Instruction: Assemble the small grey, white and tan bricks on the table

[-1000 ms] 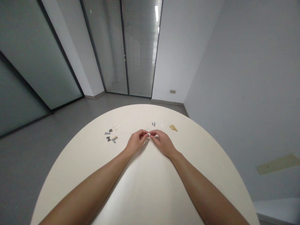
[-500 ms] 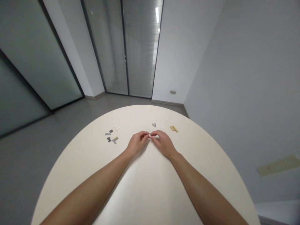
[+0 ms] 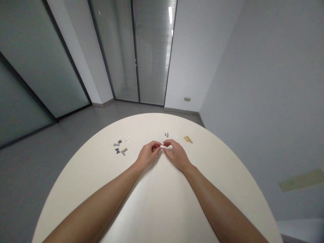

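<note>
I can't make out any lettering, number, brand or sign from here, whether on the small pieces [image 3: 116, 144], the surface [image 3: 159, 209] or the glass panels [image 3: 153, 67].

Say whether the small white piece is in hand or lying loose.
In hand: the left hand pinches the white piece; the right hand is at its other end.

Seemingly plastic piece [image 3: 162, 146], smooth glossy tabletop [image 3: 152, 202]

White piece [image 3: 162, 146] seen at left grip [image 3: 146, 154]; cream tabletop [image 3: 157, 202] seen beneath; grey pieces [image 3: 167, 135] seen beyond grip; tan pieces [image 3: 187, 138] farther right; dark pieces [image 3: 117, 150] to left.
</note>
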Demonstrator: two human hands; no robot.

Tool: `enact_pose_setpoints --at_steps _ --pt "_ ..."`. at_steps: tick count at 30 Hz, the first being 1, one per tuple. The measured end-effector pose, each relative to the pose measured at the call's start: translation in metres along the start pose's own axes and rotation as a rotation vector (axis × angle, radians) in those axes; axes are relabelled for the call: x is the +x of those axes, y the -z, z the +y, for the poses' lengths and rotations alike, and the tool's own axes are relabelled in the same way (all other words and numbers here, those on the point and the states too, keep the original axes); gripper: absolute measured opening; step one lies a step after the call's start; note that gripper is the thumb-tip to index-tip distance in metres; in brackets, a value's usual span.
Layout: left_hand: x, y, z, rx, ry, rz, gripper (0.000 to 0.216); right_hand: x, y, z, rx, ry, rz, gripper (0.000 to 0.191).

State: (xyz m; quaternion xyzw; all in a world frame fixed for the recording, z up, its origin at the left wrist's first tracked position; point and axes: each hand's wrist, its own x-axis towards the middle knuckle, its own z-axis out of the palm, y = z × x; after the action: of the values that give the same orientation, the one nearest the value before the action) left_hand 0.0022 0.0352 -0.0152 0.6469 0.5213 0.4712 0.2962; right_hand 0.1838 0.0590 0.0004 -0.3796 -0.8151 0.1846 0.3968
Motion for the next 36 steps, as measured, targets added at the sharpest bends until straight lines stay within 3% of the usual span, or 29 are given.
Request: enact_pose_setpoints --at_steps 36 --pt "-0.0007 0.0003 0.0048 -0.029 0.009 0.016 0.016 -0.0001 0.0017 -0.0043 -0.030 0.018 -0.008 0.009"
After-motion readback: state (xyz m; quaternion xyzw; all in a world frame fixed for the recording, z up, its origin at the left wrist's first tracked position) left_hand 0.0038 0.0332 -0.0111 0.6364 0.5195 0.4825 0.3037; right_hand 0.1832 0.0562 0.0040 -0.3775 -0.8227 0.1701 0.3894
